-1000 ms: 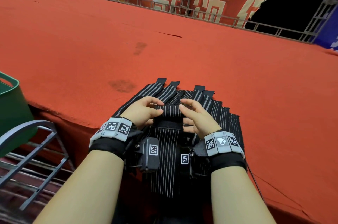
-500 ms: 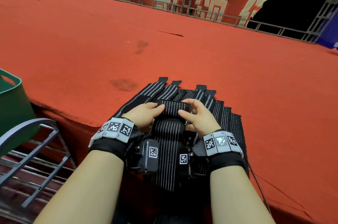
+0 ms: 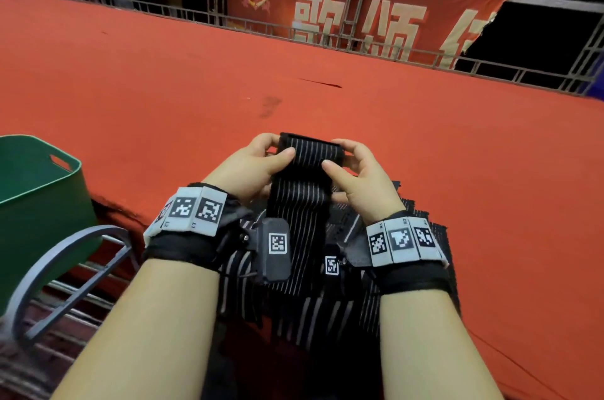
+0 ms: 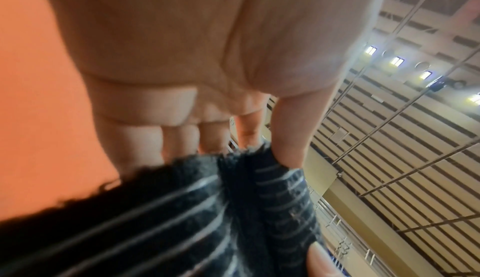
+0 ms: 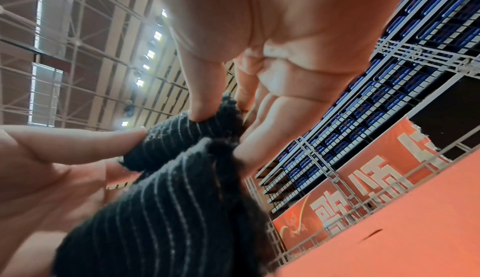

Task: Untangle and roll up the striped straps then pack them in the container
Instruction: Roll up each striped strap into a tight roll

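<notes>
Striped strap [image 3: 304, 184] hangs between both hands, held up above the near edge of the red-covered table [image 3: 457, 151], its top end turned over into a short roll [image 3: 310, 148]. From that roll the black band with thin pale lines runs down toward 6 o'clock, between the wrists, to the pile of other striped straps [image 3: 327, 308] draped over the table edge.

Left hand [image 3: 242, 171] takes the roll's left end: its grip is a pinch, thumb on the near face and curled fingers behind. The left wrist view shows this closely, with the thumb [image 4: 293, 129] pressed into the fabric's edge [image 4: 259, 178] and the other fingertips [image 4: 140, 144] tucked against the strap from the far side.

Right hand [image 3: 362, 180] mirrors it at the roll's right end, also pinching: thumb on the near face, fingers curled round the back. In the right wrist view a finger [image 5: 202, 96] digs into the rolled edge [image 5: 187, 137], and the left hand's fingers [image 5: 78, 144] meet the strap from 9 o'clock.

Green container [image 3: 42, 203] stands at 9 o'clock from the hands, off the table's edge, well apart from the strap; nothing can be seen of its contents. A grey metal frame [image 3: 65, 269] sits just below it. At 12 o'clock, beyond the table, a railing [image 3: 327, 37] runs in front of a red banner [image 3: 359, 14] with pale characters.
</notes>
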The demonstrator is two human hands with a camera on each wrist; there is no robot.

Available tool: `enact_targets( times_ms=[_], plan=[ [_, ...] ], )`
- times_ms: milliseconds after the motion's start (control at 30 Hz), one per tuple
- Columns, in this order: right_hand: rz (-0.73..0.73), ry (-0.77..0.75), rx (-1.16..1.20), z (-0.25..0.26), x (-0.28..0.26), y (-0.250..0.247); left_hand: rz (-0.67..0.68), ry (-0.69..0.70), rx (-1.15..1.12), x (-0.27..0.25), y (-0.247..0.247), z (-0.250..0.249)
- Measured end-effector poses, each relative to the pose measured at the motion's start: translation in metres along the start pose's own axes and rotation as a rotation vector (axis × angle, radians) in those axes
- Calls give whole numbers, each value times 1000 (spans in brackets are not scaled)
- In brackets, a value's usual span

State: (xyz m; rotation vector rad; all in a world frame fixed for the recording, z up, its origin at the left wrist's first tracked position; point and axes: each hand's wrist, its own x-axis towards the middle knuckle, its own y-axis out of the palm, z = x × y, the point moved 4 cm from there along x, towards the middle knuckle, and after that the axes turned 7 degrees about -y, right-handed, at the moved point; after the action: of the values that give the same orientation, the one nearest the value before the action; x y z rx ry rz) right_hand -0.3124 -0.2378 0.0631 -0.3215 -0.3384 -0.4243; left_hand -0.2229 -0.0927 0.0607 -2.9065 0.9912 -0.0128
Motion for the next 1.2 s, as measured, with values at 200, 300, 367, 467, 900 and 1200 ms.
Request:
enact_targets(
  times_ms=[200, 300, 367, 467, 900, 1200],
  plan=[
    [11, -60, 63, 24, 6, 7, -80, 157, 20, -12, -12, -26],
    [17, -65, 73, 25, 8, 11, -137, 163, 56, -15, -15, -28],
    [13, -63, 73, 24, 10, 13, -148, 128, 47, -14, -15, -24],
    [1, -79, 19, 22, 12, 13, -134, 108, 59, -14, -13, -21],
    [35, -86, -30, 21, 12, 16, -81, 166, 76, -13, -12, -17],
    [-1, -118, 75, 17, 13, 18, -26, 85, 80, -17, -12, -12]
  ],
)
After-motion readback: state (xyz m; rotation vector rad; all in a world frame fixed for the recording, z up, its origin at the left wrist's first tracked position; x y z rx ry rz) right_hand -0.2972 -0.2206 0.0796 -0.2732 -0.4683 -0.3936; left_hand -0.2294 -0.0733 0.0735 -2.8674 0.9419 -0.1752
